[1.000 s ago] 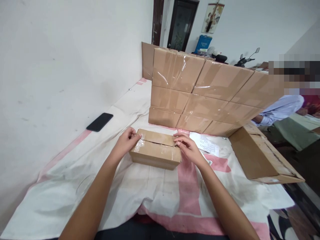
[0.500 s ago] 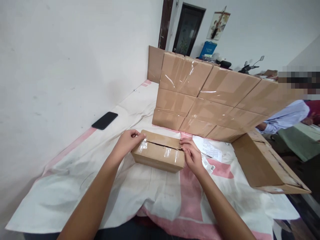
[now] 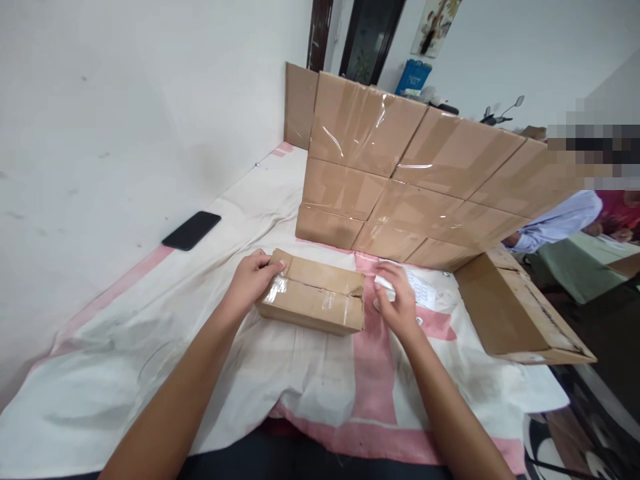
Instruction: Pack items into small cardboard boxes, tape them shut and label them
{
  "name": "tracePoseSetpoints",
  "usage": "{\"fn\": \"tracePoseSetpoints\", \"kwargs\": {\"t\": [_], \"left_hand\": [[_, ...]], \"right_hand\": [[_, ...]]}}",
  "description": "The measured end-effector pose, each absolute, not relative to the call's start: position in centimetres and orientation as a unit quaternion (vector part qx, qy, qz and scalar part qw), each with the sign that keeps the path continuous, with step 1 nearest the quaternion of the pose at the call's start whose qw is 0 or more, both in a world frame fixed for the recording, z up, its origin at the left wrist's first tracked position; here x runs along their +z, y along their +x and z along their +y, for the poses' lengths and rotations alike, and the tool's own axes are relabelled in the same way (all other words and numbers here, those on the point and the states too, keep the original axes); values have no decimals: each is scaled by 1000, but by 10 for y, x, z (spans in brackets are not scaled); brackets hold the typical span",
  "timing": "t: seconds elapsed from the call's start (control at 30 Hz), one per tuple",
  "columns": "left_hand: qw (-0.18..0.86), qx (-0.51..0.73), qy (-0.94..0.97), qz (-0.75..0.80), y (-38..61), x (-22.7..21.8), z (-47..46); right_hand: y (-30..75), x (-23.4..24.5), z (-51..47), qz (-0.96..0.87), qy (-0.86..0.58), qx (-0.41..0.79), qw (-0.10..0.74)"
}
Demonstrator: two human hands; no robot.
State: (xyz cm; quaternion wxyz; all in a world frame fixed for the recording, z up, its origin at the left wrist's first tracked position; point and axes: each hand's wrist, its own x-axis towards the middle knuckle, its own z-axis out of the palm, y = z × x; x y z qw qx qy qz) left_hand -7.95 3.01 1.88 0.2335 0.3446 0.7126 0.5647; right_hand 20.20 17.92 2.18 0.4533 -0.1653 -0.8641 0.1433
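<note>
A small brown cardboard box [image 3: 307, 307], taped with clear tape, lies on the cloth in front of me. A seam runs along its top, with a torn, slightly raised spot at the right end. My left hand [image 3: 257, 273] grips the box's left end, thumb on top, the other fingers partly hidden behind it. Just right of the box is my right hand [image 3: 399, 300], apart from it, fingers curved and thumb separated. Something white shows between thumb and fingers, its kind unclear; no hold on it can be made out. Behind this hand lies a printed paper sheet [image 3: 423, 288].
A black phone [image 3: 191, 231] lies left near the wall. Large taped cardboard panels [image 3: 395, 167] stand upright across the table. An open cardboard box [image 3: 505, 310] sits at the right. Beyond it is a person's light-blue sleeve [image 3: 563, 220]. White and pink cloth [image 3: 310, 393] covers the table.
My right hand has let go of the box's right end and moved right, over the white item. The raised top edge now lies flatter. My left hand stays on the box. The view has shifted slightly.
</note>
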Motion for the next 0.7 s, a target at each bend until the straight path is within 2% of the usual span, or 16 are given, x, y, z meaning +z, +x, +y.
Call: {"fn": "tracePoseSetpoints", "kwargs": {"t": [0.13,0.2,0.27,0.4,0.47,0.53,0.7], "left_hand": [[196,514,376,746,-81,19,28],[179,494,376,763,-81,20,28],[174,498,363,768,-80,20,29],[180,538,323,758,-80,17,31],[171,570,314,739,-81,15,32],[139,585,336,725,-82,14,32],[87,543,413,726,-81,21,30]], "right_hand": [[249,37,210,-773,-362,84,513],[280,39,227,-744,-447,91,488],[308,37,242,-746,-513,152,397],[331,28,250,-798,-515,305,73],[327,24,245,-805,-494,328,-32],[319,22,241,-807,-497,314,-54],[312,20,239,-812,-504,292,-43]]}}
